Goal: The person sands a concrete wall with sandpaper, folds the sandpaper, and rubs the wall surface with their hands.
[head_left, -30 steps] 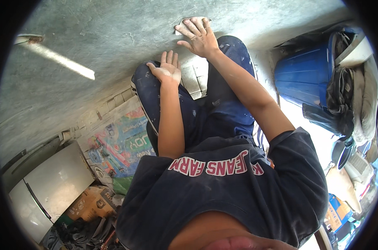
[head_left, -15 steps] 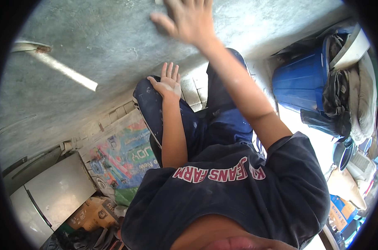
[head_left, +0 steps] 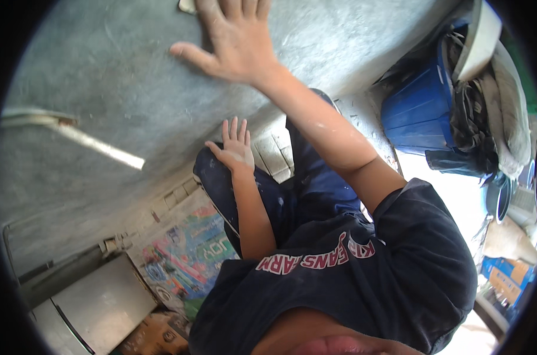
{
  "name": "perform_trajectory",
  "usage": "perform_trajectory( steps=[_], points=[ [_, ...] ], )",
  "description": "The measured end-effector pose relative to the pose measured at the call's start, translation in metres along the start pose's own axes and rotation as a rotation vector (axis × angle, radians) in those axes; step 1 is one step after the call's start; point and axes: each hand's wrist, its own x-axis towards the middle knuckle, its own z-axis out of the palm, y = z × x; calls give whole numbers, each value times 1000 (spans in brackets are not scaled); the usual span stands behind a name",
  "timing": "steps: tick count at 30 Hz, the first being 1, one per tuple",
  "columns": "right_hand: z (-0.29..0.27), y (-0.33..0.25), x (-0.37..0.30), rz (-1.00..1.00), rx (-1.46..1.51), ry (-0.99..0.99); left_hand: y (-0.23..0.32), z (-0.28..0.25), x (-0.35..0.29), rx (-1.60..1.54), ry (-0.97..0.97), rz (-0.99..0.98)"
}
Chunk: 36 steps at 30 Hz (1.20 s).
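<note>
My right hand [head_left: 236, 47] is open, fingers spread, reaching out over the grey wall [head_left: 132, 59]. It looks flat against the surface, though I cannot tell how firmly it touches. Next to its fingers, at the top edge, a small pale piece [head_left: 187, 6] shows in part. My left hand [head_left: 236, 155] is open too, palm turned up and holding nothing, with whitish dust on the palm. It is over my dark blue trouser leg [head_left: 212, 183], near the knee.
On the left a pale strip [head_left: 100, 145] slants across the wall. Below it are a colourful printed sheet [head_left: 183, 257], a silvery refrigerator-like cabinet [head_left: 112, 302] and a cardboard box [head_left: 153, 338]. To the right stands a blue bin [head_left: 416, 112] beside bundled grey cloth [head_left: 505, 118].
My right hand has shifted left and a little down across the wall in view. The whole scene has tilted slightly with my head. My left hand keeps its open pose.
</note>
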Motion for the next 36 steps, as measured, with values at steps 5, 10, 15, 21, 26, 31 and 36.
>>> perform_trajectory(
  steps=[5, 10, 15, 21, 26, 31, 36],
  points=[
    [72, -3, -98, -31, 311, -39, -5, 1, 1, -56, 77, -50],
    [107, 21, -202, 124, 494, -441, -8, 13, -5, 59, 60, -49],
    [88, -9, -121, 173, 414, -15, -5, 4, -1, 109, 73, -30],
    [55, -12, -61, 69, 299, 75, 2, 0, 1, 53, 25, -32],
    [111, 6, -197, 38, 375, -455, -15, -5, 10, 165, -49, -4],
    [130, 1, -205, 104, 326, -120, -24, -7, 7, 196, 26, -41],
    [48, -3, -63, 75, 332, 66, -4, -10, -3, 279, 46, 32]
  ],
)
